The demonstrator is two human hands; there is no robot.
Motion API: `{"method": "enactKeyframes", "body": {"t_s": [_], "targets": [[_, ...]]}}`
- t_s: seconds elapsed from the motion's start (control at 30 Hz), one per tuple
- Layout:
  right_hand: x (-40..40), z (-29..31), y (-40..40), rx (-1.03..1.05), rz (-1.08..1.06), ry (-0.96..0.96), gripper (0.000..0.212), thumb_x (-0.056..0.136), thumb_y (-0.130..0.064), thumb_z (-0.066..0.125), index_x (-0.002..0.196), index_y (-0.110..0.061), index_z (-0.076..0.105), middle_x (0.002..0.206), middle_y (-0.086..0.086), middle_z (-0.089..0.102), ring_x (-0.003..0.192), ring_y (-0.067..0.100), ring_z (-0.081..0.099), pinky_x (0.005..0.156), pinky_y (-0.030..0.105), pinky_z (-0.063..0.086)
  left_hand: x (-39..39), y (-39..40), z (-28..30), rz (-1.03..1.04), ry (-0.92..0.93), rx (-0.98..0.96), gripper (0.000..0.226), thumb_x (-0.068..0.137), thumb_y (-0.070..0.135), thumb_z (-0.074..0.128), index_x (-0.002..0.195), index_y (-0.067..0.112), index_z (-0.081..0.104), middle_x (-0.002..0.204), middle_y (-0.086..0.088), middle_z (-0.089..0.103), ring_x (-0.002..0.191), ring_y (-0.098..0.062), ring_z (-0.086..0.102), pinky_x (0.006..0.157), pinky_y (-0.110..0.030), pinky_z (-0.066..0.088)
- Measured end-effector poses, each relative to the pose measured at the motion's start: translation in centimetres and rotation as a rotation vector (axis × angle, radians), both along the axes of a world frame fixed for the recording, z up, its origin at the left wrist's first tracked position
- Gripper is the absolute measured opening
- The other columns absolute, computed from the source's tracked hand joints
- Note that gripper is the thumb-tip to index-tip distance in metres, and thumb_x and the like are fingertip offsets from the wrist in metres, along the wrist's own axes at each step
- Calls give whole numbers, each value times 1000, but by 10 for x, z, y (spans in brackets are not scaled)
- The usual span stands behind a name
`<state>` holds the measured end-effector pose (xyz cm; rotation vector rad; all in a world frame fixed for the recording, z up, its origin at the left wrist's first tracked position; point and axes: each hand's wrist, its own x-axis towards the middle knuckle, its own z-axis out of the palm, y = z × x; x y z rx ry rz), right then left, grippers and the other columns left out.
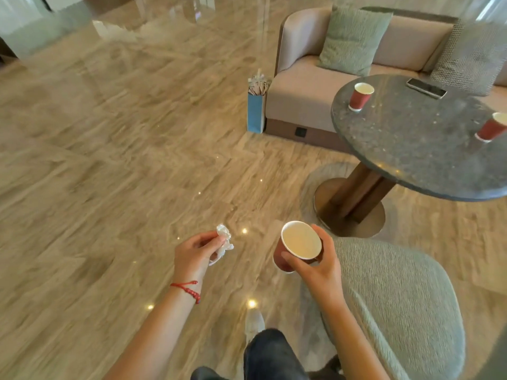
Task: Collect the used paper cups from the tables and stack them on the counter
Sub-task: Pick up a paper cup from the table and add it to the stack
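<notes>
Head view looks down on both hands out in front of the person, who stands on a polished stone floor (pixel 115 149) beside a round dark counter (pixel 417 149). Right hand (pixel 315 266) is wrapped round a red paper cup (pixel 297 246), thumb on one side and fingers curled along the other; the cup tips toward the camera, so its pale inside shows and looks empty. That open-mouth-up grip would suit dropping the next cup into it, or nesting it into another. Left hand (pixel 196 252), with a red cord bracelet (pixel 189 290) at the wrist, pinches a crumpled white napkin (pixel 223 242) between thumb and fingertips, probably rubbish picked up along with the cups and kept apart from them.

Two more red cups wait on the round counter: one upright cup (pixel 360 96) near its far left edge, and a second cup (pixel 491 127) at the right, partly cut by the frame edge. A phone (pixel 426 88) lies flat near the back, well apart from both. Behind stands a beige sofa (pixel 310 89) with a green cushion (pixel 354 39), a blue gift bag (pixel 256 112) on the floor just beside its arm, and a green upholstered seat (pixel 397 297) near the person's right leg.

Judging by this, collection is under way with one cup in hand and two left here; with both hands full, the napkin may need tucking into the held cup before another can be taken
</notes>
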<state>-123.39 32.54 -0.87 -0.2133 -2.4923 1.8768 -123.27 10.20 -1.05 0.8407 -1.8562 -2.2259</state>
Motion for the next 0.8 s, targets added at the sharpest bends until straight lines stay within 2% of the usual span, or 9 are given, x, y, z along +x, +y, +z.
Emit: {"method": "enactKeyframes", "body": {"t_s": [0.17, 0.3, 0.43, 0.5, 0.6, 0.7, 0.8], "targets": [[-103, 15, 10, 4, -23, -16, 73, 61, -22, 86, 120, -35, 45, 102, -25, 55, 97, -17, 52, 82, 20, 45, -96, 8, 11, -14, -2, -19, 7, 73, 0, 73, 80, -2, 71, 54, -3, 68, 49, -10, 64, 44, -13, 42], [-168, 14, 9, 32, -50, -9, 73, 62, -23, 86, 119, -37, 44, 103, -27, 53, 97, -21, 48, 84, 20, 42, -163, 6, 7, -4, -45, -8, 7, 73, 3, 75, 79, 3, 73, 63, -9, 71, 54, -11, 64, 46, -13, 44], [-233, 3, 0, 44, -67, -17, 72, 62, -23, 85, 117, -41, 42, 106, -27, 51, 99, -11, 50, 86, 23, 42, -242, 2, -2, -47, -89, -4, 7, 72, 5, 76, 77, 9, 75, 73, -12, 73, 64, -16, 66, 53, -17, 48], [-268, -4, -4, 42, -85, -14, 70, 63, -22, 85, 112, -44, 42, 106, -26, 52, 100, -10, 50, 85, 20, 43, -285, 0, -6, -79, -81, -4, 8, 72, 4, 75, 74, 12, 75, 70, -8, 73, 63, -13, 66, 53, -17, 49], [-326, -8, -12, 34, -131, -11, 72, 64, -21, 85, 118, -38, 41, 106, -25, 52, 101, -8, 51, 85, 21, 44, -352, -6, -6, -119, -75, 6, 8, 71, 5, 76, 73, 13, 75, 65, -2, 73, 60, -9, 67, 51, -14, 49], [-382, -5, -21, 47, -171, 3, 74, 64, -22, 85, 121, -36, 39, 106, -28, 48, 97, -21, 47, 74, 3, 42, -416, -14, 0, -169, -83, -7, 10, 71, 6, 76, 81, 4, 74, 69, -7, 73, 63, -12, 68, 53, -15, 49], [-434, 0, -29, 75, -208, 29, 75, 64, -22, 84, 119, -38, 37, 108, -28, 46, 97, -28, 42, 72, -6, 36, -476, -16, 10, -257, -65, -5, 6, 70, 7, 77, 74, 11, 76, 67, -8, 73, 65, -16, 69, 54, -17, 49]]}}
